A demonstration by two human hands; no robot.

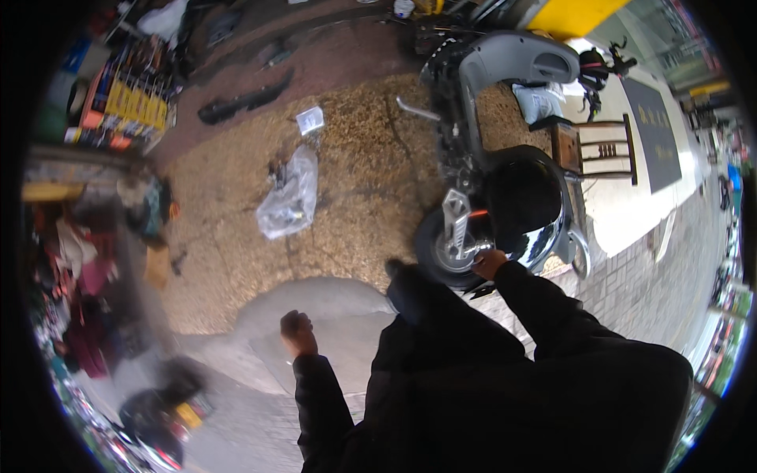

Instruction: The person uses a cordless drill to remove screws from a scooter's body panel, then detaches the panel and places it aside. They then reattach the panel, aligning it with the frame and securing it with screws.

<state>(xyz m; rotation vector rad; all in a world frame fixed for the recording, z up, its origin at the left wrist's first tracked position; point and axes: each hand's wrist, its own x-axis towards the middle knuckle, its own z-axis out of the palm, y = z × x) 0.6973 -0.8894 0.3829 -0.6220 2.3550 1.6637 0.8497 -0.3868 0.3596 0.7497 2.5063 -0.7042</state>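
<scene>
A partly stripped scooter (473,118) with dark and grey panels stands to the right. My right hand (489,265) is at its near wheel (432,251), beside the hub, with the fingers bent closed. What they grip, if anything, is too small to make out. A silver bracket-like arm (455,214) rises from the wheel just left of that hand. My left hand (298,333) hangs in a fist above the grey paving at the lower middle, apart from the scooter. Its palm is hidden, so I cannot see whether something is inside.
A clear plastic bag (290,197) and a white packet (310,120) lie on the brown floor. Beyond them is a long black panel (244,101). A wooden chair (603,150) stands right of the scooter. Stacked yellow boxes (130,106) line the left side. Another scooter (154,418) is lower left.
</scene>
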